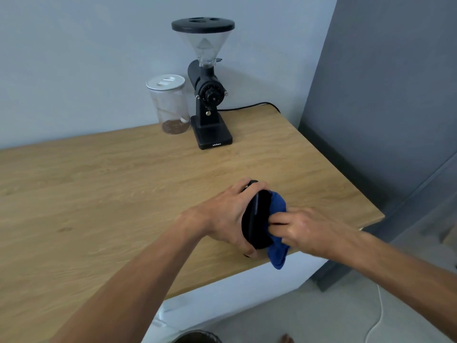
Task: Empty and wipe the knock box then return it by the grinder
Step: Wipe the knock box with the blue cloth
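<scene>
Down by the floor, at the very bottom of the view, sat the dark round rim of a bin (197, 336). What was in it could not be seen.

Just above, at the near right corner of the wooden surface (99, 194), the black knock box (257, 219) was tipped on its side with its open mouth facing right. The left hand (227, 216) had its grip wrapped around the back of the box, fingers curled over the top and thumb low — closed tight on it. The right hand (306, 229) had its grip pinched shut on a blue cloth (278, 233), with the fingers pushing the cloth into the mouth of the box. One end of the cloth hung down past the edge of the surface.

This looked like the wiping step. The box was right at the edge, so a hard push from the right hand could have slid it out of the left hand and off onto the floor. Any grounds left inside could have spilled from the sideways mouth and missed the bin. The hanging end of the cloth could have dragged crumbs onto the surface too.

Far back by the wall stood the black grinder (209, 95) with its clear funnel top, and just beside it a clear jar (169, 107) with a white lid. The box was well apart from them — it had not yet gone back. Set down in a hurry there, it could have bumped the jar.
</scene>
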